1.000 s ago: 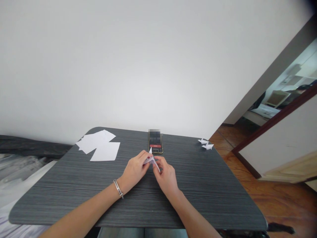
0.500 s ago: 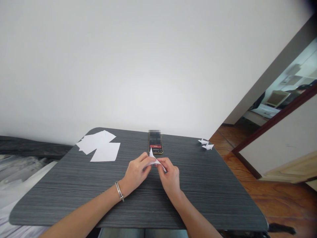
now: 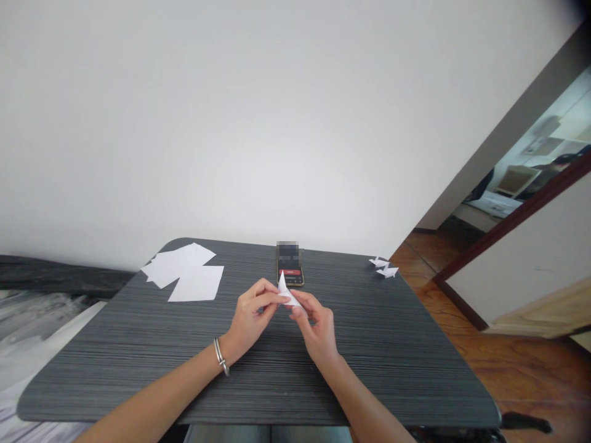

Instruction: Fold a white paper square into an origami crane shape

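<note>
Between the fingertips of the left hand [image 3: 249, 311] and the right hand [image 3: 318, 326] there is one small folded paper [image 3: 294, 300], white, held above the dark table [image 3: 392, 351]. The left fingers are bent and pinch it from its left side, with the index finger lying over the paper. The right thumb and index finger pinch its other end, which slopes down towards the right palm. One narrow point of the paper rises upright, just ahead of the left fingertips. How the lower folds are placed I cannot tell, because the fingers cover them.

Directly beyond the fingers is a phone [image 3: 290, 266], with a red band on its screen; its upper part is blurred. To the left of the fingers and farther away, several white sheets [image 3: 196, 284] lie overlapping. Well to the right of the fingers, near the table's far corner, two white paper figures [image 3: 386, 271] are close together. Behind the left fingers, a silver bracelet [image 3: 221, 357] encircles the wrist.
</note>
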`<state>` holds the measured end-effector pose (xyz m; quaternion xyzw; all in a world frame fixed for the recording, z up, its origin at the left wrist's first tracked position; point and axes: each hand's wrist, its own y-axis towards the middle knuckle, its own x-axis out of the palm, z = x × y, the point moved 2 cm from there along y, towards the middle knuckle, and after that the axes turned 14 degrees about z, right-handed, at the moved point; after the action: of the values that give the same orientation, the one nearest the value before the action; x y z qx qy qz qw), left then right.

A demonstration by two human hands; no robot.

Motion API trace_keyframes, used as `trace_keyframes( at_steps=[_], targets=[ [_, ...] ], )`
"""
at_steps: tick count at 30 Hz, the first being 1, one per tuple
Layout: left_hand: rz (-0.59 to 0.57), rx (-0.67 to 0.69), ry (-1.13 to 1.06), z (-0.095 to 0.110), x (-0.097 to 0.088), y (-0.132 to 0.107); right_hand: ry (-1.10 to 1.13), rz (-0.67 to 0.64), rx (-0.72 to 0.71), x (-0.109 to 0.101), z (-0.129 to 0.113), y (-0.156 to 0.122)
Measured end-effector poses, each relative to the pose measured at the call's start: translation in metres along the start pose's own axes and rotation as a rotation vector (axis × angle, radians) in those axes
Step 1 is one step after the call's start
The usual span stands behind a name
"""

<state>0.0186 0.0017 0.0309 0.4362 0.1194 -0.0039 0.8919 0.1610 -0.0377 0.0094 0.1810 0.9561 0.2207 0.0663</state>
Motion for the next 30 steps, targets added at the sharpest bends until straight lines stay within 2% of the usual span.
trace_keyframes(
  at_steps=[5,9,15,22,30],
  targets=[
    [-0.013,0.035,0.033,-0.001,0.000,-0.001,0.166,0.025,0.183,0.003,0.003,0.001],
    [-0.053,0.017,0.036,0.001,0.001,0.001,0.190,0.074,0.251,0.003,0.006,0.003],
    [-0.131,-0.103,0.033,0.006,0.002,0.007,0.139,0.174,0.236,-0.001,0.010,0.007],
    [-0.059,-0.308,-0.007,-0.003,0.003,0.005,0.124,0.164,0.238,0.000,0.013,0.005],
    [-0.014,-0.322,0.061,-0.009,-0.001,0.005,0.104,0.103,0.172,0.001,0.010,0.004]
  ],
)
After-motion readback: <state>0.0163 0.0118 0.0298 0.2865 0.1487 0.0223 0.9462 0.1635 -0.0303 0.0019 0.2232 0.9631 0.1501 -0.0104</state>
